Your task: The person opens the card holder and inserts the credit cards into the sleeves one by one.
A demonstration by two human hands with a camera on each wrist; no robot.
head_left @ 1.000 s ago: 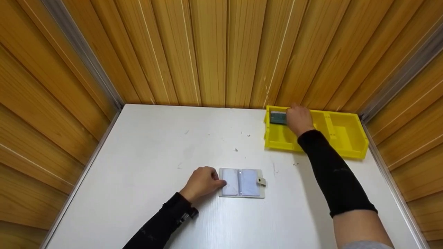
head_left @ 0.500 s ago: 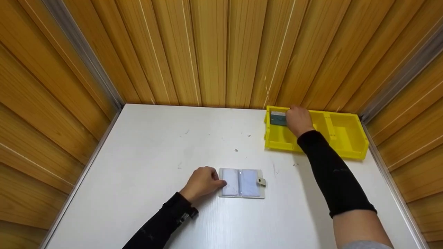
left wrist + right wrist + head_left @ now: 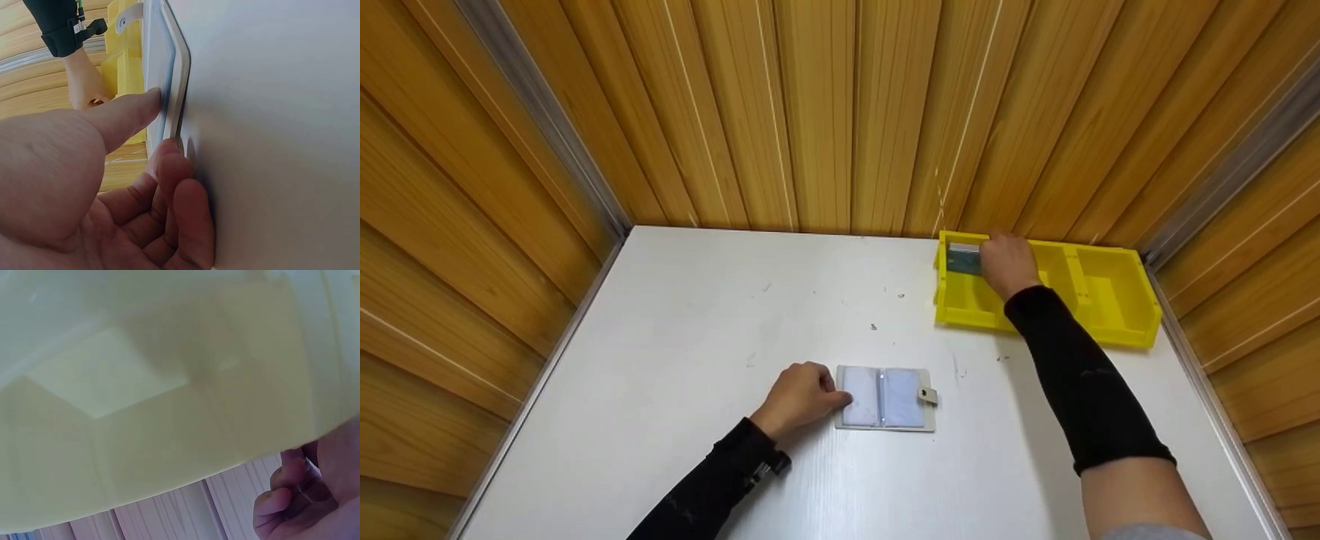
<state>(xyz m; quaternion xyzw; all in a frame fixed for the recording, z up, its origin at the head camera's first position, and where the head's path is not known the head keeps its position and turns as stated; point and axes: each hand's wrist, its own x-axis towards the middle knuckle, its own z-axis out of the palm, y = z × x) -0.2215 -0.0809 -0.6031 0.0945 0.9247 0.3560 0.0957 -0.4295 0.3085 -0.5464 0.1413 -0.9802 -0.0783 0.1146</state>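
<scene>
A small card holder [image 3: 902, 397] lies unfolded on the white table, with clear sleeves and a snap tab at its right edge. My left hand [image 3: 802, 397] pinches its left edge. In the left wrist view the thumb [image 3: 138, 112] presses on the page while the curled fingers [image 3: 174, 169] sit at the cover's edge, against the table. Inside the left compartment of a yellow bin [image 3: 960, 319] stands a dark green card [image 3: 962, 261] with a white strip behind it. My right hand [image 3: 1009, 262] curls over the card's right end, its fingertips hidden; some bent fingers [image 3: 273, 500] show past the rim.
The bin stands at the table's back right, close to the wooden wall [image 3: 810, 112]. A divider [image 3: 1076, 274] separates off its right compartment. Metal frame strips [image 3: 540, 127] run along the corners. Small dark marks [image 3: 873, 326] dot the white table.
The white strip above the green card has grown wider, with the card's top edge shifting slightly downward. Both hands and the card holder stay in place; the head view shifts very slightly.
</scene>
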